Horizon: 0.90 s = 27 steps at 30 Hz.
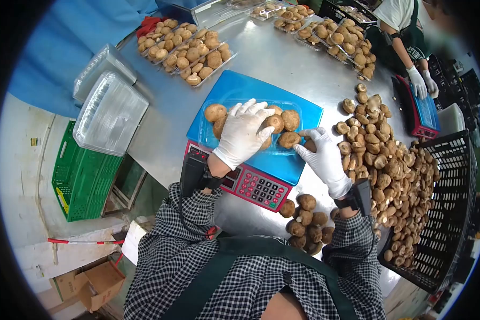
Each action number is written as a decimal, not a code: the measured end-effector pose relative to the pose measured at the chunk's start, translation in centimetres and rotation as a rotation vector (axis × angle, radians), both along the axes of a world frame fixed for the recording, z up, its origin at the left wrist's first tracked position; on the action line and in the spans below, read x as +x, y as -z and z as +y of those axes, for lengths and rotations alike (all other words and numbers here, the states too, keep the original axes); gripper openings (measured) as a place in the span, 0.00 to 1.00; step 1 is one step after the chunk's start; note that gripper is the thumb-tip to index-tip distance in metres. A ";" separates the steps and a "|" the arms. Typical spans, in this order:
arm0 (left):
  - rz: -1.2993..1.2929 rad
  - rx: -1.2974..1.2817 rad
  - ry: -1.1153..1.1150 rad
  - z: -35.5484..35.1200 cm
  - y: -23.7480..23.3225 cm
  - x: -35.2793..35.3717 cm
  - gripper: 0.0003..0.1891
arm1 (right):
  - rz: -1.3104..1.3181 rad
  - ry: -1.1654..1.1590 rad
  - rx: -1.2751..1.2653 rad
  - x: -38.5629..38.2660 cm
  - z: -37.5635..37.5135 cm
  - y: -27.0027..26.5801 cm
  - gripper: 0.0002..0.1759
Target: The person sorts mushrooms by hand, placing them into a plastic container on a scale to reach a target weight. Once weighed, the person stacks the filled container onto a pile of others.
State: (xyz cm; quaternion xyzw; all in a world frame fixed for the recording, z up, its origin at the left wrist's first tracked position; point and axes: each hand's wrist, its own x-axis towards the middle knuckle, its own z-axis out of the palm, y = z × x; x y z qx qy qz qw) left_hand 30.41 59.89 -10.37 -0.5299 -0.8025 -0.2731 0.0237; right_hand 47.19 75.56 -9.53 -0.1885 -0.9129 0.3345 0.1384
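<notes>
A clear plastic tray (204, 133) holding several brown mushrooms (290, 120) rests on the blue plate (298, 173) of a scale with a red keypad (261, 188). My left hand (241, 134), in a white glove, lies over the mushrooms in the tray with its fingers apart; its palm side is hidden. At the tray's right end, my right hand (325, 160), also gloved, has its thumb and fingers around a brown mushroom (310, 145), partly covered by the fingers. More loose mushrooms (305, 217) lie below the scale, near my right forearm.
A large mushroom heap (381, 160) spills from a black crate (453, 213) at right. Filled trays (194, 56) stand at the back left, others (341, 40) at the back right. Empty trays (111, 114) are stacked left. A co-worker's gloved hands (417, 82) rest at another scale (422, 114).
</notes>
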 end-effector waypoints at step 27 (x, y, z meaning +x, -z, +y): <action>0.020 0.022 0.082 -0.3 0.0 -0.5 0.20 | 0.046 -0.071 0.020 -1.6 -0.4 -0.2 0.15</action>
